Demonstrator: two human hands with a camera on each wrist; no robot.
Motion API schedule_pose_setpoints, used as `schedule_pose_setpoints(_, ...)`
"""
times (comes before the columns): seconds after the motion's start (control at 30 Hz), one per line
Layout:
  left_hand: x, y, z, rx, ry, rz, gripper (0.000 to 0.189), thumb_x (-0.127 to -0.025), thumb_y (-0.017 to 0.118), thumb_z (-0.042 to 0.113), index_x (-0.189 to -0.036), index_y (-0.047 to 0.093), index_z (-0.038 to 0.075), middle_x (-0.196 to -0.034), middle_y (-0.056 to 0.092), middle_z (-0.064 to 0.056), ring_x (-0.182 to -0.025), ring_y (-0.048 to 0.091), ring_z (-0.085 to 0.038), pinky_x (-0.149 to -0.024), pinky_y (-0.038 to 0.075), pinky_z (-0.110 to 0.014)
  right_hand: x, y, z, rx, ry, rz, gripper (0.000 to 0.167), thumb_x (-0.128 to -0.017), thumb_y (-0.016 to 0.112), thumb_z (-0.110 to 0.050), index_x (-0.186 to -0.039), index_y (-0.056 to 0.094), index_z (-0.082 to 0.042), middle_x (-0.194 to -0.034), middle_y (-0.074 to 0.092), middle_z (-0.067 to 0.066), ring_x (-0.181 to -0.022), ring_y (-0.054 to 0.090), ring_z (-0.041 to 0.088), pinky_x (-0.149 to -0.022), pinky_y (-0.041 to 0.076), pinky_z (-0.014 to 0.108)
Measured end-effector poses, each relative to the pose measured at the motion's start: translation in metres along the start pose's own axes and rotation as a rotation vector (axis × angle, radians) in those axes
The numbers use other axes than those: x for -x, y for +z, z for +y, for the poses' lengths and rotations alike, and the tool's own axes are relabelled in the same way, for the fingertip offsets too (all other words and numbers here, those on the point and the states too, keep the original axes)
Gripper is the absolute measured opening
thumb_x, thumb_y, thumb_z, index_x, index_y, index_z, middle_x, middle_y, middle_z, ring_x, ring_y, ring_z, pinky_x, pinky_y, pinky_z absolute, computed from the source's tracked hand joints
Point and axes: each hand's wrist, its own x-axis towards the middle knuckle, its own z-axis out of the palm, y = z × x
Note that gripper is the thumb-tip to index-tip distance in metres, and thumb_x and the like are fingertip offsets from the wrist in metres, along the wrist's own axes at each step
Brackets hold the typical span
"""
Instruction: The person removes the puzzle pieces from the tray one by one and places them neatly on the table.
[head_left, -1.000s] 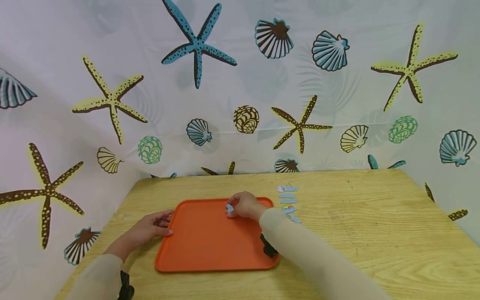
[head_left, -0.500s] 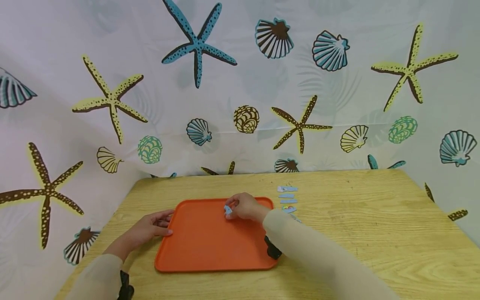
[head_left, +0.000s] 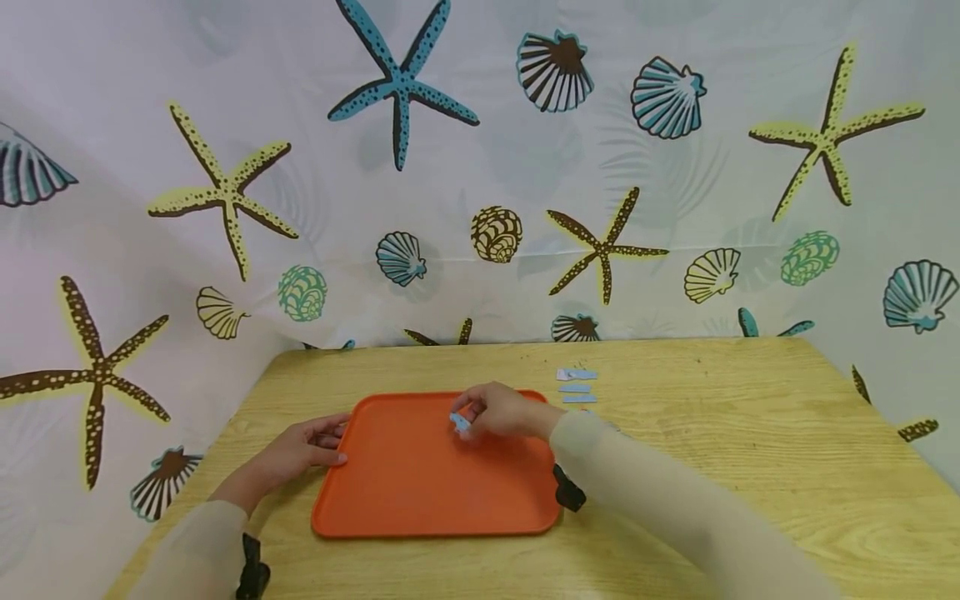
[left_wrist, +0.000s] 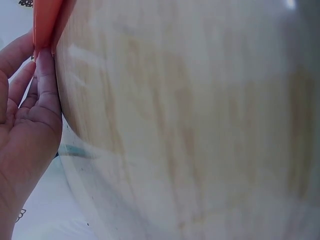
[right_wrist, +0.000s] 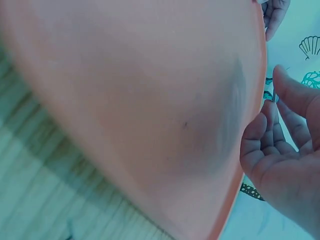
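Note:
An orange-red tray (head_left: 435, 492) lies on the wooden table. My left hand (head_left: 303, 450) grips its left rim, thumb over the edge; in the left wrist view the fingers of that hand (left_wrist: 35, 110) meet the tray's edge (left_wrist: 46, 22). Over the far part of the tray, my right hand (head_left: 498, 410) pinches a small light-blue puzzle piece (head_left: 460, 422) between thumb and fingertips. Seen in the right wrist view, the piece (right_wrist: 274, 96) shows only as a thin edge between thumb and index finger, with the other fingers curled.
Several flat light-blue pieces (head_left: 577, 388) lie in a column on the table (head_left: 750, 450), right of the tray's far corner. My right sleeve (head_left: 660, 483) hides part of the column. A shell-and-starfish patterned cloth (head_left: 465, 167) hangs behind the table.
My right hand keeps the puzzle piece over the tray and turns it slightly, while the right forearm swings to the right, covering more of the loose pieces. The left hand stays at the rim.

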Motion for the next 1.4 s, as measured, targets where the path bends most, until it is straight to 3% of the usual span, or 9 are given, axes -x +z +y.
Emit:
schedule_pose_setpoints(0.33,0.002,0.002,0.000,-0.006,0.004,0.006,0.076,-0.087,0.074,0.013,-0.148,0.033,-0.006,-0.132,0.048,-0.021,-0.111,0.051,-0.028,-0.085,0.050,-0.029,0.017,-0.010,0.005,0.003,-0.072,-0.101,0.039,-0.088,0.069,0.001,-0.126,0.061,-0.005,-0.097,0.061,0.007,-0.085,0.056,0.018,-0.076,0.049,0.030)
schedule_pose_setpoints(0.6,0.003,0.000,0.000,-0.021,-0.010,0.019,0.077,-0.087,0.074,0.017,-0.148,0.033,-0.004,-0.133,0.049,-0.019,-0.112,0.050,-0.028,-0.087,0.049,-0.030,0.035,-0.024,0.006,0.032,-0.105,-0.115,0.044,-0.088,0.070,-0.002,-0.130,0.059,-0.004,-0.101,0.060,0.006,-0.088,0.055,0.019,-0.077,0.049,0.029)
schedule_pose_setpoints(0.93,0.002,0.000,-0.001,-0.004,-0.001,0.008,0.077,-0.087,0.074,0.016,-0.149,0.032,-0.004,-0.134,0.048,-0.020,-0.112,0.050,-0.028,-0.086,0.050,-0.029,0.064,-0.037,0.011,0.043,-0.105,-0.160,0.038,-0.088,0.070,0.001,-0.124,0.062,-0.006,-0.097,0.059,0.008,-0.081,0.052,0.018,-0.075,0.047,0.036)
schedule_pose_setpoints(1.13,0.001,0.000,-0.003,0.007,0.014,-0.003,0.077,-0.087,0.073,0.014,-0.149,0.031,-0.005,-0.133,0.048,-0.021,-0.111,0.050,-0.028,-0.085,0.050,-0.028,0.085,-0.042,0.016,0.047,-0.111,-0.199,0.038,-0.087,0.072,-0.002,-0.123,0.063,-0.009,-0.098,0.060,0.008,-0.085,0.053,0.019,-0.074,0.048,0.032)
schedule_pose_setpoints(1.4,0.000,0.000,-0.002,0.024,0.022,-0.008,0.076,-0.087,0.073,0.011,-0.149,0.031,-0.006,-0.133,0.047,-0.023,-0.110,0.050,-0.029,-0.083,0.050,-0.029,0.108,-0.051,0.027,0.053,-0.149,-0.206,0.041,-0.087,0.072,-0.003,-0.126,0.061,-0.003,-0.098,0.061,0.009,-0.088,0.055,0.021,-0.076,0.048,0.031)
